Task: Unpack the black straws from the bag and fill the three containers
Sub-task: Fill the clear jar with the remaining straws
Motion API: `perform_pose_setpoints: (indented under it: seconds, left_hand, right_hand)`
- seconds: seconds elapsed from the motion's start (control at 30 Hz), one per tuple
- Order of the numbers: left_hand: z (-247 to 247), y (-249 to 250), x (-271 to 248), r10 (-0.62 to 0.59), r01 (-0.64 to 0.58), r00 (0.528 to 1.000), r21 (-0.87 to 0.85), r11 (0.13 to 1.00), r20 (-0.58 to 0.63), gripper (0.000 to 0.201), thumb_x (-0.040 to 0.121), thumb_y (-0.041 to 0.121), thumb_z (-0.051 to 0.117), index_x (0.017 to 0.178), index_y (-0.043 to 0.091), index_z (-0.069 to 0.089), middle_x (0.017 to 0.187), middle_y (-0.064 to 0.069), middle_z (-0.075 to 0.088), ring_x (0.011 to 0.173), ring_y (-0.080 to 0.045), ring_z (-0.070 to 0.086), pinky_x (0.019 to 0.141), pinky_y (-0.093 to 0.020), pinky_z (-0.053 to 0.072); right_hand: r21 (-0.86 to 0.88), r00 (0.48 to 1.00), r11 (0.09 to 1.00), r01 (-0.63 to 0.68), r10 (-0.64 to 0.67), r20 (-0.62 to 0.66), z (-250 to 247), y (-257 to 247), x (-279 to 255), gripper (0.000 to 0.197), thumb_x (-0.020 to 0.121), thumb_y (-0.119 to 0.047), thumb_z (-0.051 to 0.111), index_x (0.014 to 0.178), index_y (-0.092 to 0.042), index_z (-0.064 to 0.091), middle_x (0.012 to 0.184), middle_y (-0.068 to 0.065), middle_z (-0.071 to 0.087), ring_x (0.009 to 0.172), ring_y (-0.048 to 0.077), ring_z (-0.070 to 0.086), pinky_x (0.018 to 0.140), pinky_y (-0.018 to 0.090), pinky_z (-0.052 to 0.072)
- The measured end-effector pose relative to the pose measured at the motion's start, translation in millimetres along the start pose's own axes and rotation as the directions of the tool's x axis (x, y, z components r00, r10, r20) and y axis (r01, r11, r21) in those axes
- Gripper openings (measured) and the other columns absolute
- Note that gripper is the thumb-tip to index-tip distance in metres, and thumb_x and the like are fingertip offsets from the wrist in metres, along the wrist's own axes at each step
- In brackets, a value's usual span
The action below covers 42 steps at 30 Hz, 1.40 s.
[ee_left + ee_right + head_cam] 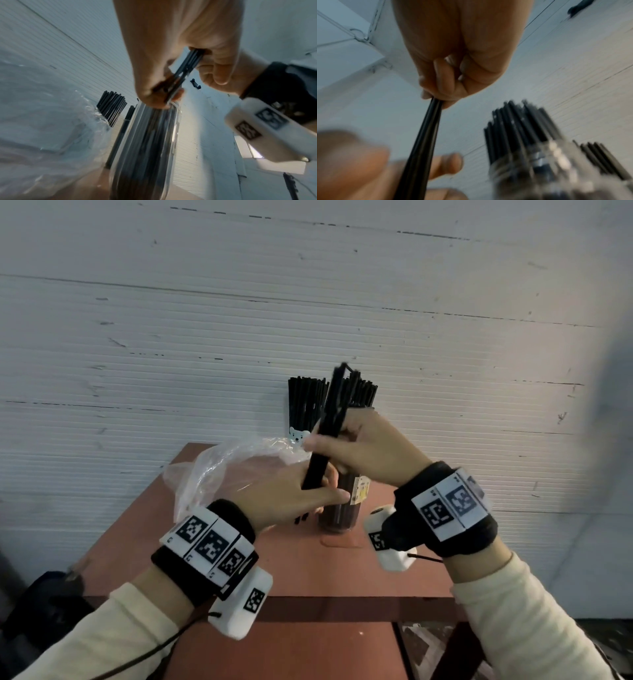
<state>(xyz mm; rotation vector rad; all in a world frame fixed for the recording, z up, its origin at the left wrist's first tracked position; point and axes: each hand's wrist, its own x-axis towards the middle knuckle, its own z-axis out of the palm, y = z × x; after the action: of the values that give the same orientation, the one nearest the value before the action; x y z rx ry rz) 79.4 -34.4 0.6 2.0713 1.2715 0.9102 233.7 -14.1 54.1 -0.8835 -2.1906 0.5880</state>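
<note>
Both hands hold one bundle of black straws [329, 419], tilted a little right, above the red-brown table [301, 570]. My left hand [310, 494] grips its lower end; my right hand [344, 441] grips it higher up. In the left wrist view the bundle of black straws [187, 66] runs between the two hands. The right wrist view shows my right hand [436, 93] pinching the straws [424, 135]. A clear container [339, 513] packed with straws stands under the hands. Two more filled containers stand behind, one with a bear sticker [298, 436]. The clear plastic bag [219, 470] lies to the left.
A white ribbed wall [308, 302] rises right behind the table. The table's front edge [342, 599] is near my wrists, with a lower red shelf beneath. A dark object [51, 604] sits on the floor at the lower left.
</note>
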Motion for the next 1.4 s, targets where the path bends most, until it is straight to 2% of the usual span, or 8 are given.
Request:
perform_pose_setpoints:
  seconds: [0.07, 0.17, 0.37, 0.57, 0.77, 0.97, 1.17, 1.4]
  left_hand:
    - [2.5, -1.1, 5.2, -0.035, 0.019, 0.993, -0.139, 0.990, -0.115, 0.042, 0.081, 0.035, 0.076, 0.113, 0.025, 0.051, 0.101, 0.002, 0.063, 0.082, 0.007, 0.057, 0.063, 0.002, 0.038]
    - [8.9, -12.3, 25.0, -0.030, -0.056, 0.954, -0.275, 0.960, -0.297, 0.090, 0.058, 0.044, 0.084, 0.128, 0.033, 0.028, 0.126, 0.004, 0.042, 0.116, -0.008, 0.045, 0.079, -0.007, 0.039]
    - [4.9, -17.2, 74.4, 0.007, -0.055, 0.990, -0.333, 0.941, -0.144, 0.137, 0.041, 0.055, 0.086, 0.148, 0.037, 0.002, 0.143, 0.008, 0.035, 0.134, -0.007, 0.034, 0.112, -0.032, 0.026]
    - [-3.0, -21.0, 105.0, -0.009, -0.021, 0.997, -0.401, 0.916, -0.074, 0.130, 0.042, 0.042, 0.093, 0.149, 0.035, 0.018, 0.125, 0.009, 0.057, 0.118, -0.006, 0.054, 0.107, -0.037, 0.041]
    - [2.6, -29.6, 109.4, 0.037, -0.033, 0.999, -0.420, 0.907, 0.001, 0.082, 0.054, 0.040, 0.089, 0.125, 0.018, 0.055, 0.115, -0.003, 0.069, 0.110, -0.016, 0.065, 0.101, -0.044, 0.049]
    - [1.4, -34.9, 110.5, 0.050, -0.025, 0.998, -0.478, 0.878, 0.039, 0.085, 0.055, 0.046, 0.086, 0.127, 0.016, 0.054, 0.118, -0.007, 0.068, 0.113, -0.022, 0.064, 0.103, -0.046, 0.047]
    - [5.8, -39.6, 114.1, 0.030, -0.008, 0.999, -0.508, 0.861, 0.037, 0.071, 0.063, 0.036, 0.085, 0.123, 0.011, 0.058, 0.114, -0.012, 0.070, 0.109, -0.028, 0.066, 0.101, -0.051, 0.047]
    - [5.8, -39.4, 108.9, 0.057, -0.036, 0.998, -0.515, 0.857, 0.023, 0.088, 0.056, 0.035, 0.089, 0.133, 0.020, 0.049, 0.123, -0.005, 0.066, 0.116, -0.019, 0.062, 0.101, -0.043, 0.048]
  right_hand:
    - [0.043, 0.990, 0.999, -0.007, 0.013, -0.140, -21.8, 0.2, 2.7, 0.025, 0.090, -0.030, 0.066, 0.080, -0.008, 0.067, 0.046, -0.008, 0.053, 0.039, 0.003, 0.046, 0.045, 0.012, 0.036]
    - [0.109, 0.944, 0.994, 0.018, 0.019, -0.330, -53.1, 3.0, 8.5, 0.027, 0.089, -0.032, 0.068, 0.086, -0.005, 0.070, 0.048, -0.004, 0.055, 0.040, 0.009, 0.044, 0.044, 0.017, 0.035]
    - [0.131, 0.900, 0.990, 0.044, 0.018, -0.435, -83.8, 6.6, 18.3, 0.029, 0.090, -0.028, 0.068, 0.087, 0.001, 0.066, 0.086, 0.040, 0.060, 0.050, 0.023, 0.043, 0.042, 0.023, 0.034]
    - [0.087, 0.905, 0.996, 0.000, 0.038, -0.424, -91.9, 11.1, 28.8, 0.025, 0.090, -0.029, 0.067, 0.082, -0.005, 0.067, 0.078, 0.032, 0.064, 0.050, 0.025, 0.047, 0.044, 0.024, 0.038]
    - [0.052, 0.930, 0.999, 0.007, 0.013, -0.367, -89.3, 19.7, 37.7, 0.027, 0.089, -0.032, 0.067, 0.085, -0.005, 0.066, 0.077, 0.028, 0.066, 0.051, 0.028, 0.050, 0.045, 0.027, 0.040]
    - [0.054, 0.945, 0.999, 0.004, 0.014, -0.328, -82.7, 26.1, 43.1, 0.030, 0.090, -0.029, 0.067, 0.090, 0.001, 0.064, 0.058, 0.010, 0.058, 0.047, 0.018, 0.052, 0.046, 0.024, 0.042]
    - [0.027, 0.957, 1.000, -0.010, 0.017, -0.290, -70.5, 32.1, 48.6, 0.028, 0.090, -0.027, 0.068, 0.091, 0.001, 0.065, 0.074, 0.026, 0.064, 0.044, 0.009, 0.051, 0.045, 0.020, 0.040]
    - [-0.060, 0.982, 0.997, -0.041, 0.030, -0.185, -48.7, 47.1, 46.6, 0.021, 0.085, -0.032, 0.072, 0.086, -0.011, 0.072, 0.081, -0.005, 0.067, 0.066, -0.005, 0.058, 0.063, 0.012, 0.043]
